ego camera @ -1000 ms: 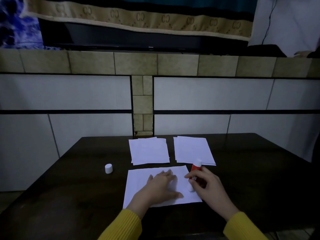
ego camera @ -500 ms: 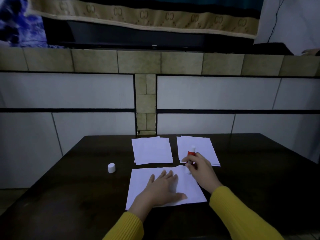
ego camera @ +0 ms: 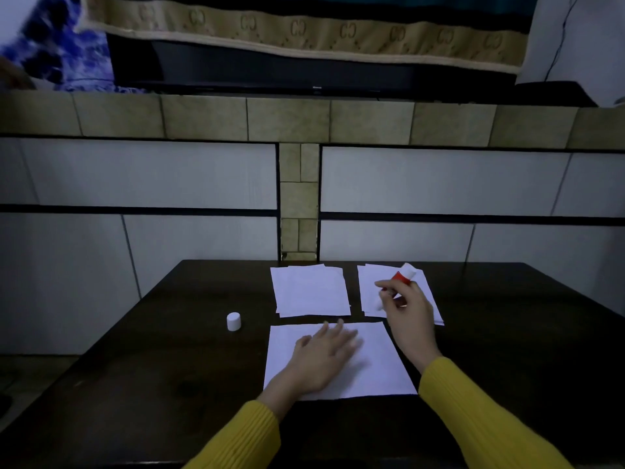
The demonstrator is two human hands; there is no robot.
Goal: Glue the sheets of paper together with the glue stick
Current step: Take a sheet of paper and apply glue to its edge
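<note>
Right grip [ego camera: 407,308] closed round glue stick [ego camera: 399,282], lifted over far-right paper stack [ego camera: 429,299]. Left grip [ego camera: 324,358] flat, fingers spread, pinning near sheet [ego camera: 382,367] to desk [ego camera: 169,384], prob. vs sliding. Cap [ego camera: 233,321] left of both, off for gluing.
</note>
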